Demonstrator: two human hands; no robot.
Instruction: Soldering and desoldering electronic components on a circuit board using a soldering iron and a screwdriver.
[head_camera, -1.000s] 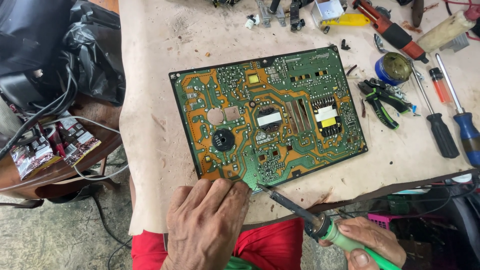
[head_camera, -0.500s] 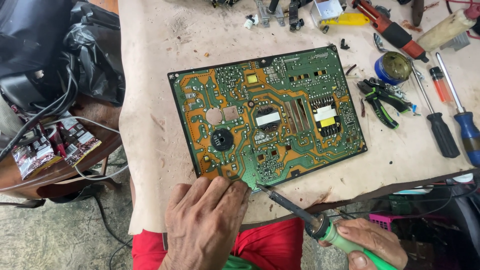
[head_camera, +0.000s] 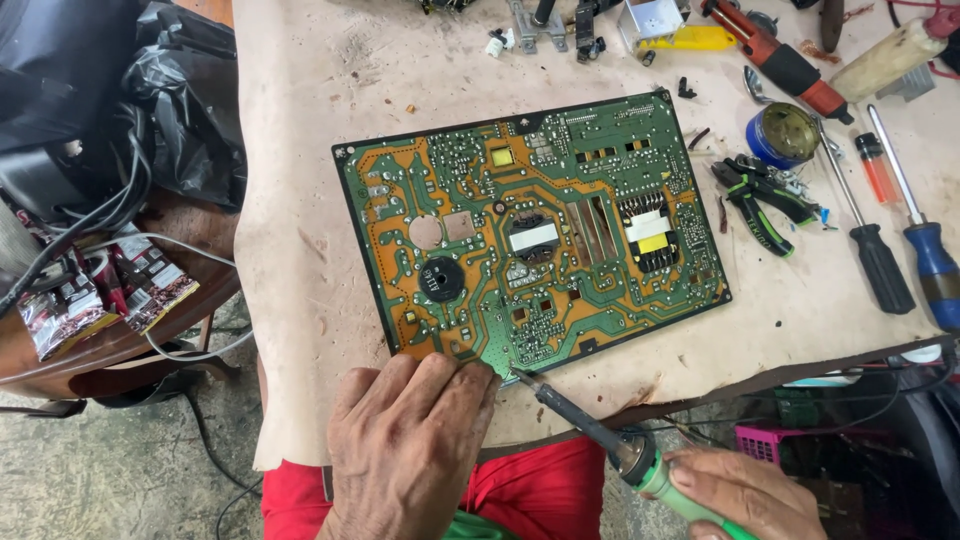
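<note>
A large green and orange circuit board (head_camera: 530, 235) lies solder side up on the pale bench cover (head_camera: 300, 250). My left hand (head_camera: 410, 440) rests palm down at the board's near edge, fingers together, pressing on it. My right hand (head_camera: 745, 495) grips the green handle of a soldering iron (head_camera: 590, 425) at the lower right. The iron's dark shaft slants up and left, and its tip touches the board's near edge just beside my left fingertips.
To the right of the board lie green-handled pliers (head_camera: 765, 195), a black-handled screwdriver (head_camera: 870, 250), a blue-handled screwdriver (head_camera: 925, 240), and a round blue tin (head_camera: 785, 135). More tools crowd the far edge. Black bags and cables (head_camera: 120, 130) hang at the left.
Hands, iron and board keep the same positions; the iron's tip stays at the board's near edge.
</note>
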